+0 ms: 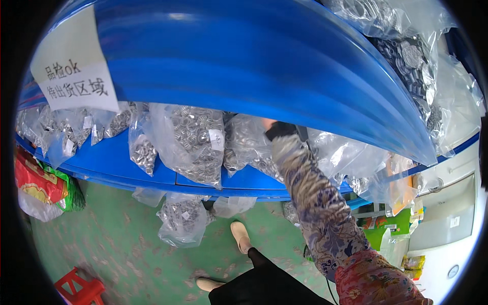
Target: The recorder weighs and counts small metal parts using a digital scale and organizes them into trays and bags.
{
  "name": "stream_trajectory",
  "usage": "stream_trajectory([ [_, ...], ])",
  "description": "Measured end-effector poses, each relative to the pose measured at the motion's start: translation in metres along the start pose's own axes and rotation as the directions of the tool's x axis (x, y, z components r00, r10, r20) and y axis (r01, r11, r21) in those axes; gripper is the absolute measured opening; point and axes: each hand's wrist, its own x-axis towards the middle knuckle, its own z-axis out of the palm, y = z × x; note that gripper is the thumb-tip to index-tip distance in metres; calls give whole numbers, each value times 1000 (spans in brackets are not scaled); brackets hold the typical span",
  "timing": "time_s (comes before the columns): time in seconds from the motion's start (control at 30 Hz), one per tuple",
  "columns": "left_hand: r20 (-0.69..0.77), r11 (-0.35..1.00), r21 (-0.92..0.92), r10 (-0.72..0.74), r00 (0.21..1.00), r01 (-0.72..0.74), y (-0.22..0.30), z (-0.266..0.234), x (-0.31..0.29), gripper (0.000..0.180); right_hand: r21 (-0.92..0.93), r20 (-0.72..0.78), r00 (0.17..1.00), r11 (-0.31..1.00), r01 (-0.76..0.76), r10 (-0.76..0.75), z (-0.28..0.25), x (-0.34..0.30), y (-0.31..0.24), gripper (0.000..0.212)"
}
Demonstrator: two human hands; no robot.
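My right arm, in a patterned sleeve, reaches up between two blue shelf boards. Only a sliver of my right hand (268,123) shows past a dark cuff; the upper shelf (244,61) hides its fingers, so I cannot see whether it grips anything. Right beside it lies a clear plastic bag of small metal parts (249,140) on the lower shelf (170,175). Left of that stands a larger bag of ring-like metal parts (190,137) with a small white label. A loose clear bag (345,152) is on the other side of my wrist. My left hand is out of view.
More bags of metal parts (71,124) line the shelf's left end, and others lie on top at the upper right. A bag of parts (184,221) sits below the lower shelf. A red stool (81,287) stands on the green floor at lower left.
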Motion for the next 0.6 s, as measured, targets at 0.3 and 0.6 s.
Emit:
stream_trajectory([
  [0.3, -36, 999, 32, -7, 999, 8, 12, 1, -3, 40, 590, 77, 922, 763, 264, -379, -18, -10, -75, 14],
  [0.6, -87, 998, 55, -20, 996, 25, 13, -6, -3, 39, 382, 195, 941, 905, 188, -278, 20, -17, 73, 17],
])
